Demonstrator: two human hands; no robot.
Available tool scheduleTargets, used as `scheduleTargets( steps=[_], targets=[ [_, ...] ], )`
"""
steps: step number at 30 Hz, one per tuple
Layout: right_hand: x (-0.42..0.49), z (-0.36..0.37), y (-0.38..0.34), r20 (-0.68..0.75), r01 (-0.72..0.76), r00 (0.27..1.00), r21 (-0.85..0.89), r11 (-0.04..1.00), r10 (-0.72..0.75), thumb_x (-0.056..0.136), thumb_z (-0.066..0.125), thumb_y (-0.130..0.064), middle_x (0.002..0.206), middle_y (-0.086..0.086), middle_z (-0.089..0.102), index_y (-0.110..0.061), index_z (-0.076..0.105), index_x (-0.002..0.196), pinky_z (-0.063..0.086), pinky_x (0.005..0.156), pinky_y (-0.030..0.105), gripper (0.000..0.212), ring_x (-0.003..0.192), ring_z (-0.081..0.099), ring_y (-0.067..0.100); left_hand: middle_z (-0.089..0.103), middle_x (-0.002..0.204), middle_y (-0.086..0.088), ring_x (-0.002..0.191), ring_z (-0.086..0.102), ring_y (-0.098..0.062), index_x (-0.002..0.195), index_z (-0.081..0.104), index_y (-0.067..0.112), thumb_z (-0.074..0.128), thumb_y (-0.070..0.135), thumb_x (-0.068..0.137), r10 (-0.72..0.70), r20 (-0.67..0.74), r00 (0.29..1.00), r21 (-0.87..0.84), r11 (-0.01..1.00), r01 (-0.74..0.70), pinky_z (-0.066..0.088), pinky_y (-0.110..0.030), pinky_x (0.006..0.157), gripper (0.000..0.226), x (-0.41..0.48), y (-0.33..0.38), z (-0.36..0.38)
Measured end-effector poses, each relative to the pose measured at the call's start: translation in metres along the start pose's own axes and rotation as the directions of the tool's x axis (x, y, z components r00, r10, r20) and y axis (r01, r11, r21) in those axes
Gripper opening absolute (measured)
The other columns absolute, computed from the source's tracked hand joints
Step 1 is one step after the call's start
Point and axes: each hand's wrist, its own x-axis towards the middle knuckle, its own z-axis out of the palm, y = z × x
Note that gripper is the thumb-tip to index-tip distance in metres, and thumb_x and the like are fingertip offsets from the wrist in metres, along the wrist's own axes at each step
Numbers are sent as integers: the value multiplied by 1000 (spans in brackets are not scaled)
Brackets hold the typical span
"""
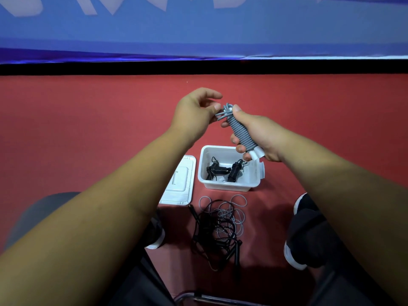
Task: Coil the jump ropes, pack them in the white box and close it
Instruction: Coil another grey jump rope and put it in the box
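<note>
My right hand (pixel 258 135) grips a grey jump rope (pixel 240 134) wound tightly round its white handles, held above the white box (pixel 256 171). My left hand (pixel 196 113) pinches the loose grey end at the top of the coil. The box stands open on the red floor with two coiled black ropes (pixel 223 171) inside. Its white lid (pixel 180 184) lies flat to the left of it. A tangle of loose black and grey ropes (pixel 218 226) lies on the floor in front of the box, between my feet.
My shoes (pixel 295 252) flank the rope pile, and a metal chair frame (pixel 209 298) shows at the bottom edge. A black strip and a blue banner (pixel 198 29) close off the far side of the red floor.
</note>
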Motion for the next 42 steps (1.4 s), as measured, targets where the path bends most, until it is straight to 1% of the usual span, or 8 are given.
scheduleTargets(
  steps=[4,9,13,21,25,28,38,42],
  targets=[
    [-1,-3,1,9,-15,1000,-59,998,16,103,45,-70,74,4,55,-21,71,121,41,52,27,58,52,48,18,75,97,-14,75,70,-14,118,76,12,68,0,97,111,176,978,236,960,-152,62,-25,74,26,2,6,-8],
    [-5,-4,4,-2,-57,998,-204,977,58,105,45,-67,78,4,58,-25,71,121,42,53,26,52,51,49,16,79,84,-8,76,77,-20,104,82,13,76,5,92,60,347,936,405,890,-207,65,-33,75,15,6,12,-20],
    [-6,-3,8,1,-96,995,-250,963,99,105,48,-64,76,3,56,-24,69,121,41,49,24,47,49,47,15,76,80,-17,65,69,-20,92,80,8,78,2,89,-25,324,946,340,936,-91,66,-44,72,7,0,9,-18],
    [-5,1,4,22,-168,984,-239,956,178,101,50,-70,67,-2,52,-22,70,118,38,47,22,54,47,41,14,69,78,3,68,61,-12,91,69,11,60,6,100,-2,258,966,480,868,-126,48,-26,71,13,6,-8,-6],
    [-7,4,2,39,-230,968,-267,936,249,97,53,-72,66,0,50,-23,71,116,36,47,21,56,46,40,13,71,82,-5,85,78,-20,93,59,11,44,13,111,-63,75,995,70,996,57,55,-29,71,23,12,-3,0],
    [-7,3,-1,45,-225,968,-265,938,245,98,53,-71,66,-1,50,-24,69,116,35,46,20,53,46,40,12,63,66,-6,85,79,-23,97,53,6,37,12,113,-209,24,978,-260,943,209,61,-33,75,23,15,2,-2],
    [-6,-4,-8,58,-162,983,-176,971,175,95,56,-74,69,-1,52,-24,72,122,39,48,22,59,48,41,13,69,88,-23,88,79,-33,105,50,-4,30,-6,108,-430,24,902,-652,678,341,66,-44,77,20,17,11,-16],
    [-2,0,-1,56,-135,988,-158,978,146,96,55,-74,71,1,56,-23,72,122,42,51,25,59,50,47,15,67,98,-26,87,79,-32,104,53,-5,37,-7,107,-424,19,905,-611,712,346,66,-39,73,17,20,4,-17]
  ],
)
